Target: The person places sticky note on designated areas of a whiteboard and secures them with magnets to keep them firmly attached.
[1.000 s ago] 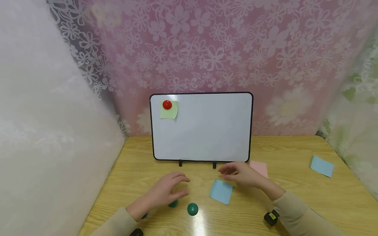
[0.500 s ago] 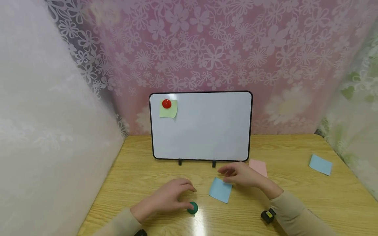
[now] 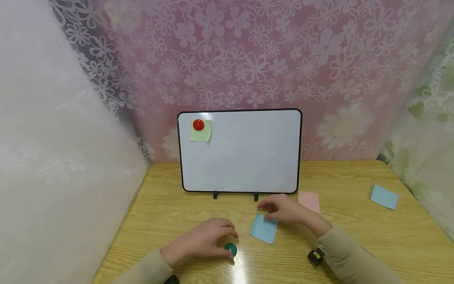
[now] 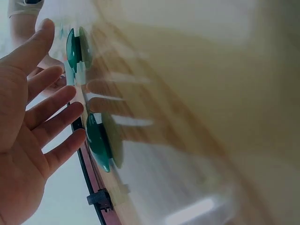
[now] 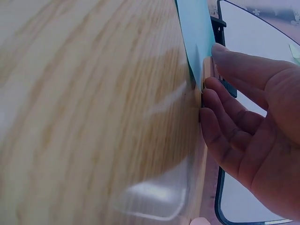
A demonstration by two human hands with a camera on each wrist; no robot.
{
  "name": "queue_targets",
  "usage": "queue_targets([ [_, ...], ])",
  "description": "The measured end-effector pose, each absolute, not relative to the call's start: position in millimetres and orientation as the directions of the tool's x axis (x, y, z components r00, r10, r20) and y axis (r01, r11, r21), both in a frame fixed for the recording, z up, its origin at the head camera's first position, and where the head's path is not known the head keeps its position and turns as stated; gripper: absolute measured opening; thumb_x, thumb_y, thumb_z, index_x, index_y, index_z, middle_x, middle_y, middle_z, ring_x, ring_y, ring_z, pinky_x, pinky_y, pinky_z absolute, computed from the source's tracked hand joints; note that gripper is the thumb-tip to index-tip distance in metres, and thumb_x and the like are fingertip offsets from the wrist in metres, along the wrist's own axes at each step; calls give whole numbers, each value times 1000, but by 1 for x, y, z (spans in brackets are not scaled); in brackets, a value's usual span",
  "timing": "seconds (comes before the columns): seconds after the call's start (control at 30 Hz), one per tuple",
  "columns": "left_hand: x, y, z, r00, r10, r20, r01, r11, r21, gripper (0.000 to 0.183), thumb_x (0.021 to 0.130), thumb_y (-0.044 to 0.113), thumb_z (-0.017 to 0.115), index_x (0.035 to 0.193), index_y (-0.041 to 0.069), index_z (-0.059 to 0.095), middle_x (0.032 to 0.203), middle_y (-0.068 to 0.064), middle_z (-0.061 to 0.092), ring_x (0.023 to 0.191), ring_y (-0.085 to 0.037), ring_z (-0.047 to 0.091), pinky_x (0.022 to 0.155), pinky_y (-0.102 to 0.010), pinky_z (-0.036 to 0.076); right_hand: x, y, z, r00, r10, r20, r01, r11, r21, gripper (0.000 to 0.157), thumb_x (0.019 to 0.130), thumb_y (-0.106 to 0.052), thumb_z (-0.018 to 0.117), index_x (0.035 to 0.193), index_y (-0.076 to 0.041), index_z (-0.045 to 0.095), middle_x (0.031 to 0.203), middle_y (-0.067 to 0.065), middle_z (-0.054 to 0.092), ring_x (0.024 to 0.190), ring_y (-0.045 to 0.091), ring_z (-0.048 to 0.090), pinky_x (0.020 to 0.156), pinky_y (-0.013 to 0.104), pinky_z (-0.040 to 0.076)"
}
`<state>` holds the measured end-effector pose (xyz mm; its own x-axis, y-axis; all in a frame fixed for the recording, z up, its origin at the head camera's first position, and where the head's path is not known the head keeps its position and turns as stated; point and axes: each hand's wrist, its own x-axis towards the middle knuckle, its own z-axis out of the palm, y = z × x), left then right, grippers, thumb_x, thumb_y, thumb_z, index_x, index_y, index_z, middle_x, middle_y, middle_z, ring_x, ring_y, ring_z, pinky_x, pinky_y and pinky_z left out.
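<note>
My left hand [image 3: 205, 238] hovers low over the table, its thumb and fingers apart on either side of a round green magnet [image 3: 230, 249]. In the left wrist view the fingers are extended, and a second green magnet [image 4: 98, 143] shows near the fingertips; the hand hides it in the head view. My right hand [image 3: 285, 211] is over the far edge of a blue sticky note [image 3: 264, 229], thumb tip overlapping its top corner. Seen from the right wrist, the thumb and fingers stay apart beside the blue note [image 5: 194, 35].
A whiteboard [image 3: 241, 157] stands on small black feet at the back. On it a red magnet [image 3: 198, 125] holds a green sticky note [image 3: 201, 136]. A pink note [image 3: 309, 201] lies behind my right wrist, and another blue note [image 3: 384, 197] at the far right.
My left hand has moved right and nearer to me, reaching around the green magnet and covering the other one. My right hand has shifted slightly left, over the blue note's corner.
</note>
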<state>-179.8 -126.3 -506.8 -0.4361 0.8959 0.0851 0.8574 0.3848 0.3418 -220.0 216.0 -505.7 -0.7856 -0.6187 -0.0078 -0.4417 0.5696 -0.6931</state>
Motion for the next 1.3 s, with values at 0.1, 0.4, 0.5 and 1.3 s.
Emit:
queue_targets([
  [0.1, -180, -126, -506, -422, 903, 78, 864, 375, 334, 49, 91, 58, 81, 124, 22, 75, 124, 9, 65, 114, -5, 62, 102, -25, 50, -222, 213, -506, -779, -627, -9, -457, 577, -676, 33, 96, -18, 83, 127, -8, 76, 118, 0, 75, 101, 18, 70, 86, 35, 59],
  [0.4, -177, -125, -501, -399, 915, 62, 879, 362, 309, 45, 88, 60, 84, 118, 27, 76, 121, 12, 64, 110, -2, 60, 96, -23, 50, -225, 207, -508, -767, -641, -21, -469, 583, -663, 30, 96, -22, 84, 123, -12, 78, 113, -5, 72, 99, 14, 67, 84, 33, 58],
  [0.5, -177, -124, -500, -394, 917, 63, 885, 360, 296, 45, 87, 59, 85, 118, 27, 76, 121, 11, 64, 111, -3, 60, 96, -23, 50, -226, 206, -508, -769, -639, -25, -471, 593, -653, 29, 95, -23, 85, 122, -13, 78, 112, -6, 71, 98, 13, 67, 84, 32, 58],
  [1.3, -178, -116, -492, -374, 928, 6, 895, 359, 267, 45, 82, 55, 90, 116, 27, 78, 119, 12, 65, 108, -2, 59, 92, -22, 50, -229, 200, -501, -756, -654, -33, -503, 612, -610, 25, 92, -16, 87, 116, -14, 79, 109, -7, 70, 98, 13, 67, 84, 33, 58],
])
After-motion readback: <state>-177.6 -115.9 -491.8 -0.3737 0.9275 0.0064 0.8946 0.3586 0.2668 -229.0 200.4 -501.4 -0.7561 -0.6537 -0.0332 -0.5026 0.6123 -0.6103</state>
